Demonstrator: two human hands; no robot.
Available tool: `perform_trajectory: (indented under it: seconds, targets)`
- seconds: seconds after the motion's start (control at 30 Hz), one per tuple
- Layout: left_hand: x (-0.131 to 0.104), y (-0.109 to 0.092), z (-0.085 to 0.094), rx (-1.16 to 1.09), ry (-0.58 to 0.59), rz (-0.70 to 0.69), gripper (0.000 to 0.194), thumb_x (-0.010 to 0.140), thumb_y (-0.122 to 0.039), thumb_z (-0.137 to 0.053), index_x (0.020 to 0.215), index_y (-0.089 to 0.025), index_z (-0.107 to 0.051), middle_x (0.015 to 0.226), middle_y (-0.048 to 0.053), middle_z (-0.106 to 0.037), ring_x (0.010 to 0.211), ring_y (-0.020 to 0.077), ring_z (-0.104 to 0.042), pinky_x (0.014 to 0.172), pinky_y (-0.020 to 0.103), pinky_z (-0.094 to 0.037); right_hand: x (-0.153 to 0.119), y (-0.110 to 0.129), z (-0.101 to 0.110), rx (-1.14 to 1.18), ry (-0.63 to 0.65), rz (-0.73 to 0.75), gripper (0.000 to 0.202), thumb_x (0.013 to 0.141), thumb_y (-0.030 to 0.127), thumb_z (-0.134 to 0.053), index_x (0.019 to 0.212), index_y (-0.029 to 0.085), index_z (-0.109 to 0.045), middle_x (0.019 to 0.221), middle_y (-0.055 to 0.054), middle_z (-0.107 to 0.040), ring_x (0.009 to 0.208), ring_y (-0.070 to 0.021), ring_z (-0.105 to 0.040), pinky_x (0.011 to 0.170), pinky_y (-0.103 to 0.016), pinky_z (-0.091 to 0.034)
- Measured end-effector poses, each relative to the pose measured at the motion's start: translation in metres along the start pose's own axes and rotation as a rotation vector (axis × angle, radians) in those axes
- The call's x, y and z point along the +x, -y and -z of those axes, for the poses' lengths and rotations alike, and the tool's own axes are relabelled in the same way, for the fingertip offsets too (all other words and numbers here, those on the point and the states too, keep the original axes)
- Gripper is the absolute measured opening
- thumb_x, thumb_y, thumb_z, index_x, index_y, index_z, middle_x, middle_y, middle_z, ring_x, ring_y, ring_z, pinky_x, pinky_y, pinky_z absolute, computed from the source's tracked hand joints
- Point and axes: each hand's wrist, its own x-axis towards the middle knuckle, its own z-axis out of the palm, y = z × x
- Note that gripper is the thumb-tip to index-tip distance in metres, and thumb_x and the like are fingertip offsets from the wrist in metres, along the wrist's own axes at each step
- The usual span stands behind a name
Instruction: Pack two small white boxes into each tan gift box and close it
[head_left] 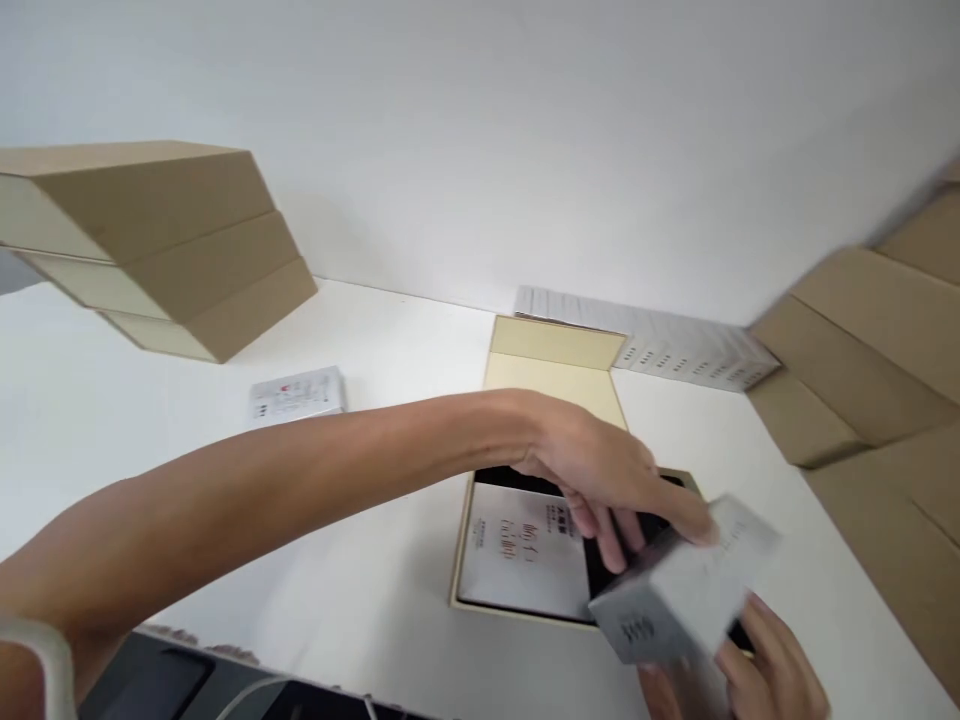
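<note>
A shiny silver-white box is tilted above the right end of an open cream-coloured box, blurred by motion. My right hand has its fingers wrapped round its lower right side. My left hand reaches across from the left, one long finger lying on the top edge of the small box. Its other fingers bend down beside it, and its thumb is hidden. In the open box lies a white packet with red characters, flat in the left of the black insert. My left forearm hides part of the open box.
Another small white box lies at the left on the white table. Large tan boxes stand stacked at the back left. A row of silver-white boxes lines the wall. More tan boxes are piled at the right.
</note>
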Motion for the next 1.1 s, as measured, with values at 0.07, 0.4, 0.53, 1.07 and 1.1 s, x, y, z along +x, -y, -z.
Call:
perform_trajectory:
  seconds: [0.07, 0.4, 0.53, 1.07, 1.1]
  targets:
    - [0.013, 0.006, -0.004, 0.024, -0.060, 0.065, 0.037, 0.092, -0.045, -0.055, 0.115, -0.017, -0.064, 0.121, 0.012, -0.069, 0.100, 0.0232, -0.070, 0.087, 0.035, -0.059, 0.003, 0.011, 0.004, 0.011, 0.047, -0.118, 0.029, 0.091, 0.029, -0.068, 0.116, 0.016, -0.062, 0.136, -0.020, -0.057, 0.124, -0.0389, -0.054, 0.098, -0.051, -0.043]
    - [0.031, 0.001, -0.021, 0.417, -0.338, 0.170, 0.055, 0.085, -0.019, -0.056, 0.138, -0.029, -0.051, 0.131, 0.009, -0.069, 0.086, 0.0221, -0.068, 0.065, 0.029, -0.051, 0.014, 0.044, 0.005, 0.104, 0.079, -0.367, 0.020, 0.103, 0.032, -0.054, 0.119, 0.020, -0.059, 0.146, -0.015, -0.050, 0.143, -0.0330, -0.040, 0.107, -0.048, -0.040]
    - [0.042, -0.001, -0.032, 0.544, -0.398, 0.215, 0.037, 0.088, -0.018, -0.052, 0.123, -0.021, -0.065, 0.116, 0.012, -0.072, 0.084, 0.0244, -0.068, 0.063, 0.030, -0.048, 0.014, 0.045, 0.005, 0.108, 0.084, -0.380, 0.020, 0.104, 0.032, -0.053, 0.120, 0.021, -0.058, 0.146, -0.013, -0.051, 0.143, -0.0310, -0.040, 0.107, -0.047, -0.041]
    - [0.047, -0.020, -0.031, 0.870, -0.190, 0.383, 0.062, 0.071, -0.039, -0.084, 0.125, -0.017, -0.064, 0.110, 0.013, -0.074, 0.098, 0.0354, -0.069, 0.071, 0.040, -0.057, 0.016, 0.041, 0.009, 0.117, 0.107, -0.327, 0.022, 0.103, 0.031, -0.055, 0.122, 0.020, -0.056, 0.146, -0.014, -0.049, 0.143, -0.0300, -0.038, 0.104, -0.044, -0.042]
    - [0.047, -0.020, -0.032, 0.883, -0.202, 0.435, 0.061, 0.070, -0.038, -0.086, 0.123, -0.016, -0.066, 0.107, 0.014, -0.075, 0.096, 0.0351, -0.070, 0.072, 0.040, -0.057, 0.016, 0.041, 0.009, 0.118, 0.105, -0.323, 0.022, 0.103, 0.030, -0.054, 0.122, 0.019, -0.056, 0.146, -0.013, -0.048, 0.144, -0.0295, -0.037, 0.105, -0.044, -0.041]
